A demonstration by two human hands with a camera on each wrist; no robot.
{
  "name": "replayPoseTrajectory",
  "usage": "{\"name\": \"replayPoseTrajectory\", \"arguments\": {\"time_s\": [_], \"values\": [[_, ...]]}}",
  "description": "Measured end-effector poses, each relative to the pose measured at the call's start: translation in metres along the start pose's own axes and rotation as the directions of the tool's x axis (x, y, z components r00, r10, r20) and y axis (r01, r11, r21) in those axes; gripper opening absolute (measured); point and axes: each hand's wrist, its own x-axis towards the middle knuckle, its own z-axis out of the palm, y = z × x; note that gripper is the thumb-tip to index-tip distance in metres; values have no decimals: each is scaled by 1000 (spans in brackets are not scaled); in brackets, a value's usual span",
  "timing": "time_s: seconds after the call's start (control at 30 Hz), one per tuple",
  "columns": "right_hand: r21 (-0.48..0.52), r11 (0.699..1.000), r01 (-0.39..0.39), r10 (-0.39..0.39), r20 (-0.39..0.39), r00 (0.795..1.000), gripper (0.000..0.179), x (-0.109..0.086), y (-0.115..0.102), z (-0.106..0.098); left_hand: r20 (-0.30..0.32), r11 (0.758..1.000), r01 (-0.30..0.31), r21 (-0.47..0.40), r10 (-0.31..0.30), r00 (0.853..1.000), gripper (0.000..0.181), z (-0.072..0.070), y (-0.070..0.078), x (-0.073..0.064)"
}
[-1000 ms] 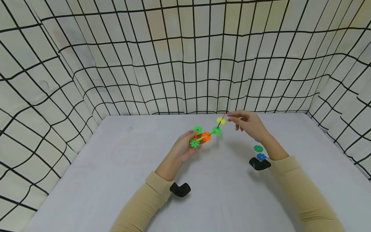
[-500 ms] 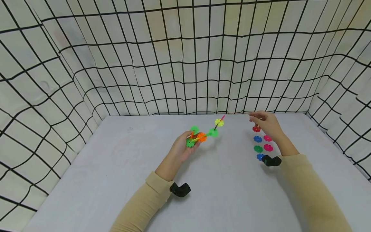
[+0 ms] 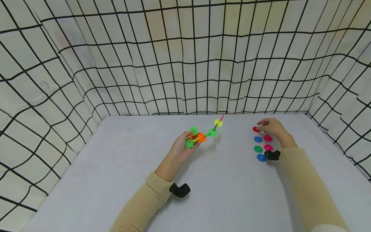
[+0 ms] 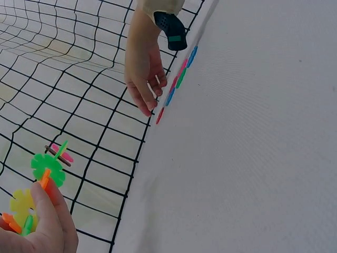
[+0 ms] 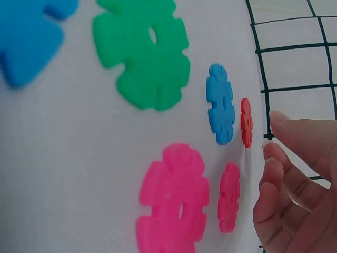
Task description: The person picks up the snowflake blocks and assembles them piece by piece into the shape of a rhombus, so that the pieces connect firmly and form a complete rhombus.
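My left hand (image 3: 180, 149) grips a linked chain of flower-shaped interlocking discs. An orange disc (image 3: 201, 137) and green discs sit at the hand; a green disc (image 3: 213, 132), a yellow disc (image 3: 218, 122) and a pink disc (image 3: 222, 118) reach out to the right. In the left wrist view, the fingertips pinch an orange disc (image 4: 46, 177) slotted into a green one. My right hand (image 3: 273, 127) hovers at a red disc (image 3: 255, 129) lying on the table. In the right wrist view, thumb and fingers are apart, with the red disc (image 5: 246, 122) just beyond the fingertips.
Nearer than the red disc lie two blue discs, a green disc (image 3: 258, 149) and two pink discs (image 3: 268, 138), in two columns. A black grid net (image 3: 185, 61) over white walls encloses the white table (image 3: 116, 167) at the back and sides. Black wrist cameras hang below both sleeves.
My right hand has moved right, from beside the chain's pink end to the red disc, lowering toward the table. My left hand has drawn the chain slightly left.
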Motion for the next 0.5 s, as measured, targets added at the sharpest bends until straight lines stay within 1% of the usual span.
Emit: {"name": "replayPoseTrajectory", "arguments": {"time_s": [0.13,0.3,0.4,0.5], "values": [[-14,999,-51,51,21,998,44,4,0,-1,-3,1000,4,-10,-4,1000,38,0,1,-1],[-49,993,-110,112,53,992,48,11,2,-1,5,1000,5,3,-5,1000,41,-1,1,-1],[-56,990,-132,135,55,989,47,13,3,-1,12,1000,10,12,-10,1000,43,-1,1,-1],[-46,990,-135,137,46,989,46,13,3,-1,11,1000,15,10,-15,1000,43,0,1,-1]]}}
